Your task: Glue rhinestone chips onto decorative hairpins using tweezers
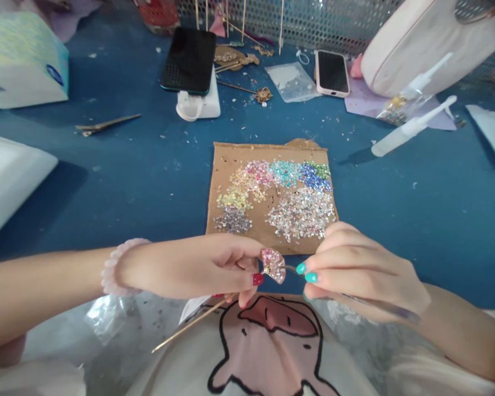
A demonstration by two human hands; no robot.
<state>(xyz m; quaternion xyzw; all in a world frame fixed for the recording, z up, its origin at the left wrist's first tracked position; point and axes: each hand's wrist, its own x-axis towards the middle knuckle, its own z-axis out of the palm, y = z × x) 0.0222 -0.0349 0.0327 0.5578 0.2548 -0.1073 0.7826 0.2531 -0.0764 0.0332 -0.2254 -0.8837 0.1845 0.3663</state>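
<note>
My left hand (214, 267) pinches a gold hairpin, its long stick (190, 325) slanting down to the left. At its end is a small fan-shaped ornament (274, 265) covered with pink and clear stones. My right hand (363, 269) grips metal tweezers (379, 308), whose tips touch or nearly touch the fan's right side. Just beyond both hands lies a cardboard sheet (268, 220) bearing piles of tiny rhinestones: clear (303, 214), grey (233, 220), yellow (234, 199), pink (259, 172), turquoise (285, 172), blue (314, 177) and green.
A black phone (190, 59) on a white block, a pink-edged phone (332, 73) and a small plastic bag (292, 81) lie at the back. A tissue box (25, 60) and hair clip (107, 124) are left; a white glue bottle (412, 129) is right.
</note>
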